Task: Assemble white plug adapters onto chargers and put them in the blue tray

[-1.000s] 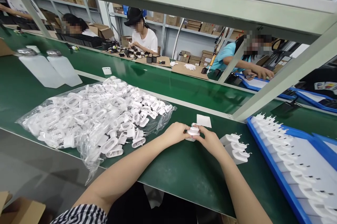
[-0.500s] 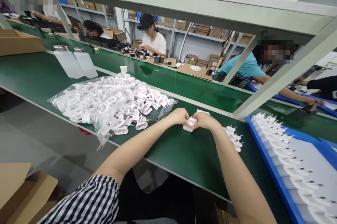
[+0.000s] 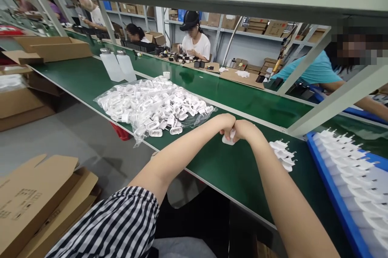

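My left hand (image 3: 226, 123) and my right hand (image 3: 246, 130) are pressed together over the green bench (image 3: 212, 169), both closed around one small white charger plug (image 3: 229, 138). Only the plug's lower edge shows between the fingers. Just right of my right hand lie a few finished white plugs (image 3: 283, 154) with their pins pointing right. To the left lies a clear plastic bag (image 3: 151, 104) heaped with several white plug parts.
A blue tray (image 3: 336, 193) at the right holds rows of white plugs. Two white bottles (image 3: 117, 65) stand behind the bag. Cardboard boxes (image 3: 33, 201) sit on the floor at left. Other people work across the green conveyor (image 3: 242, 100), beyond a slanted metal frame post (image 3: 333, 96).
My hands have closed more tightly round the plug, hiding most of it. The camera has swung left and tipped, bringing the floor boxes into view.
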Available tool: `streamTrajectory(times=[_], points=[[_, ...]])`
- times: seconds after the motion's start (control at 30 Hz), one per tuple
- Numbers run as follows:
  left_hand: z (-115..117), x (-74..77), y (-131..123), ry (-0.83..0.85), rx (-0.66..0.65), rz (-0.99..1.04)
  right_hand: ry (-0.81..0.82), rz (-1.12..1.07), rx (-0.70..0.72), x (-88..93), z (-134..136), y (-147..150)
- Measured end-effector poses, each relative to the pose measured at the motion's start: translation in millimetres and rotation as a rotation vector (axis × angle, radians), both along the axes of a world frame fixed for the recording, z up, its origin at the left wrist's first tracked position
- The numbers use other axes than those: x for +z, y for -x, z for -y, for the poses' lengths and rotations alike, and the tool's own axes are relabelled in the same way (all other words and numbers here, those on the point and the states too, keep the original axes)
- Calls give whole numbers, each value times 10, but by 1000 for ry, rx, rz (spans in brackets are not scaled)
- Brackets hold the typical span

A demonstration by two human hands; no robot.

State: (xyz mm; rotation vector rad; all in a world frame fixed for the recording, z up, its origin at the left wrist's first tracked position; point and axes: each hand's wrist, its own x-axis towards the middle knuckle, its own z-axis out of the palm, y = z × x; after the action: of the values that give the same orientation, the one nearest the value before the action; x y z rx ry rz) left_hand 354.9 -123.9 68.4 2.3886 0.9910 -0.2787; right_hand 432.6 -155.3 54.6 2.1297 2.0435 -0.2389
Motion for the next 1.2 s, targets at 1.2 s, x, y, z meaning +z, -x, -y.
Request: streamTrajectory(times=[1.2], points=[[-417,-18,900,-366,-3,85,218,36,-480,85,1311,-218]])
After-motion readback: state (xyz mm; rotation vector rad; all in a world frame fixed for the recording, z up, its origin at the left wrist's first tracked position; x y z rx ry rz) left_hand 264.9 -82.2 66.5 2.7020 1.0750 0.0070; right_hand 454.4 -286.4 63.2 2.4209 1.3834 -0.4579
